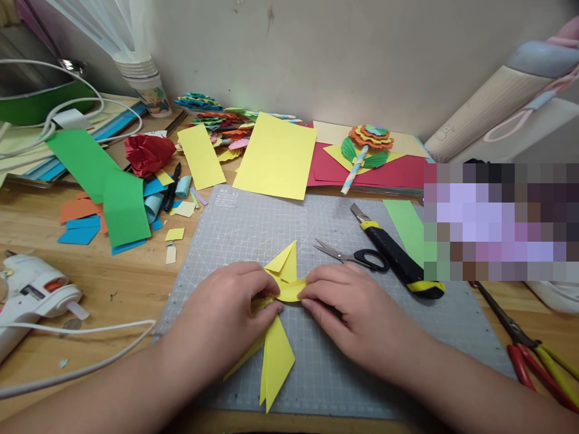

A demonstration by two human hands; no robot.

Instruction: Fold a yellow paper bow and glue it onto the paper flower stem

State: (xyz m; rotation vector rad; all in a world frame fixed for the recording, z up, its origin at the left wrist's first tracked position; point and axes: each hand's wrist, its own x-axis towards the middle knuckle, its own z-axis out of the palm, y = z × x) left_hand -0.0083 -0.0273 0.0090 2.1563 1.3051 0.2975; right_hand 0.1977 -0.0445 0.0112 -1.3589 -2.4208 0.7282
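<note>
A folded yellow paper piece with pointed flaps lies on the grey cutting mat. My left hand presses its middle from the left, fingers bent and pinching a fold. From the right, my right hand pinches the curled yellow edge between thumb and fingertips. Both hands rest low on the mat, almost touching each other over the paper.
Black-handled scissors and a yellow-black utility knife lie just beyond my right hand. A white glue gun with its cable sits at left. Yellow sheets, coloured scraps, paper flowers and pliers surround the mat.
</note>
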